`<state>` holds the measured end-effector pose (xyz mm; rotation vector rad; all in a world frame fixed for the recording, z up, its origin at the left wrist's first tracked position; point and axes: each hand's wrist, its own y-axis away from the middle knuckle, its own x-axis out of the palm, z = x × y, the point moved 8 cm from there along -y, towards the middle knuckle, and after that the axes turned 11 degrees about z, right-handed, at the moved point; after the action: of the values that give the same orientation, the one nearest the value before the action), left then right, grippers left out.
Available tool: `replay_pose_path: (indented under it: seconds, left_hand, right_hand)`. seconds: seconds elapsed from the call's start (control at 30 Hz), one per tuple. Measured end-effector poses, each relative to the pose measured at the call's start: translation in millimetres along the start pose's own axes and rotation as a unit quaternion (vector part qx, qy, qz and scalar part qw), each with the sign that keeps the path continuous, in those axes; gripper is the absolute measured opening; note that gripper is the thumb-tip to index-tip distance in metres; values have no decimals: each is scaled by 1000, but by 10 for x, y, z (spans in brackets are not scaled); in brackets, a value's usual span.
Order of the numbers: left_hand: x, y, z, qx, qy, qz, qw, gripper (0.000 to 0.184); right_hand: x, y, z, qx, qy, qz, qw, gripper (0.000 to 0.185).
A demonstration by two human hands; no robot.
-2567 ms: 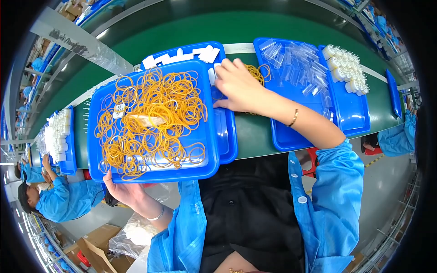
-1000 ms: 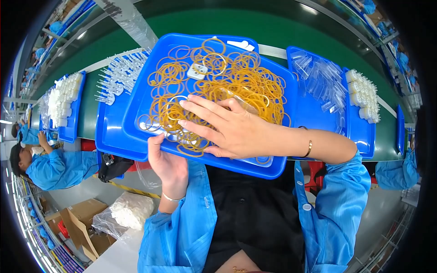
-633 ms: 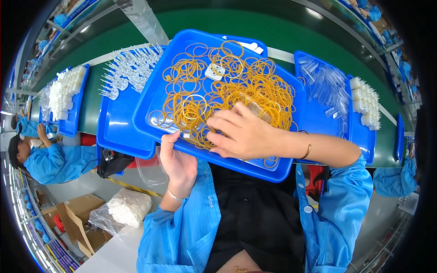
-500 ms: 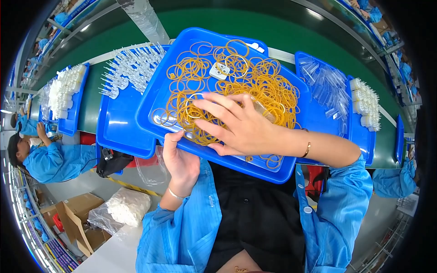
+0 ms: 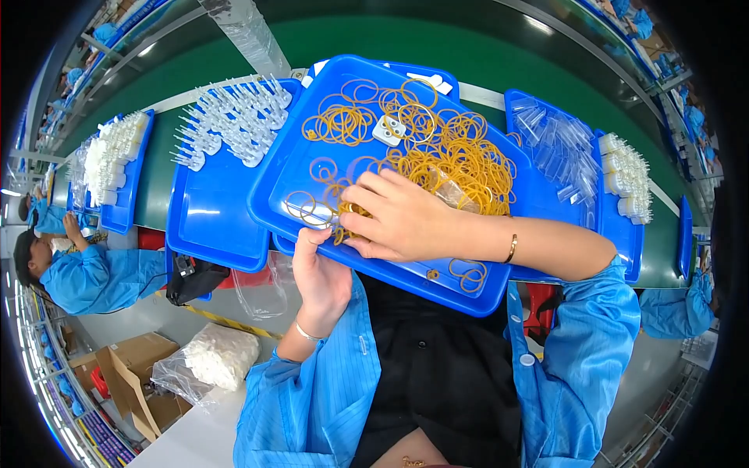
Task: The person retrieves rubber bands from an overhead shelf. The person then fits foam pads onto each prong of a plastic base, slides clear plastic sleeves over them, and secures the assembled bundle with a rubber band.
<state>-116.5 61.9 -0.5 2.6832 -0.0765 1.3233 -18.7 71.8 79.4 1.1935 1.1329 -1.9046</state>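
Note:
A blue tray [image 5: 282, 168] full of yellow-brown rubber bands [image 5: 477, 160] is tilted in front of my body. My left hand [image 5: 326, 282] grips its near left rim, thumb on top and the other fingers hidden beneath. Inside the tray, my right hand [image 5: 409, 221] has its fingers curled into the rubber bands near the front edge; the fingertips are partly hidden. A small white block with holes [image 5: 388, 130] lies among the bands toward the back, and a clear plastic bag piece [image 5: 449, 189] shows in the pile.
Left of the tray, another blue tray [image 5: 214, 234] bears white spiky plastic parts [image 5: 238, 113]. On the right are clear plastic pieces [image 5: 555, 144] and white parts [image 5: 626, 179] in trays. A green conveyor [image 5: 406, 35] runs behind. A co-worker [image 5: 97, 273] sits at far left.
My right hand has drawn toward me and left, its fingers curling more and pulling bands along. The tray has shifted slightly right, and bare blue shows at its left.

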Motion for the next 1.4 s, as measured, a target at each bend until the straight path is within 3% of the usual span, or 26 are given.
replay_pose_path:
  seconds: [0.23,0.37,0.5,0.57,0.77,1.03,1.1,1.17,1.23,1.4]
  left_hand:
    - [-23,-43,46,3,9,13,1000,28]
    - [75,-64,1,12,7,7,1000,32]
    - [102,-72,-27,13,14,0,1000,36]
    - [47,-87,-73,19,17,4,1000,37]
    - [-107,-60,-335,73,12,-20,997,38]
    - [-503,-10,-879,151,56,-6,987,39]
    - [-498,26,-997,173,50,14,984,41]
    - [-639,50,-1140,199,34,0,979,42]
    - [-761,83,-1238,217,31,-16,975,44]
    - [-832,161,-1327,247,15,-44,968,44]
  right_hand:
    - [2,3,-32,-7,60,-22,998,23]
    - [-325,-59,-227,67,-90,-86,990,18]
    - [-667,-52,-472,168,-311,-140,925,20]
    - [-882,-35,-554,175,-323,-178,913,21]
    - [-1361,423,-989,227,-286,-285,886,24]
    - [-905,1197,-1523,367,-180,-269,872,25]
    - [-636,1287,-1563,430,-168,-198,865,26]
    - [-493,1228,-1473,423,-85,-152,889,25]
    - [-327,1157,-1371,346,32,-118,930,22]
    - [-173,1184,-1073,346,126,-30,929,18]
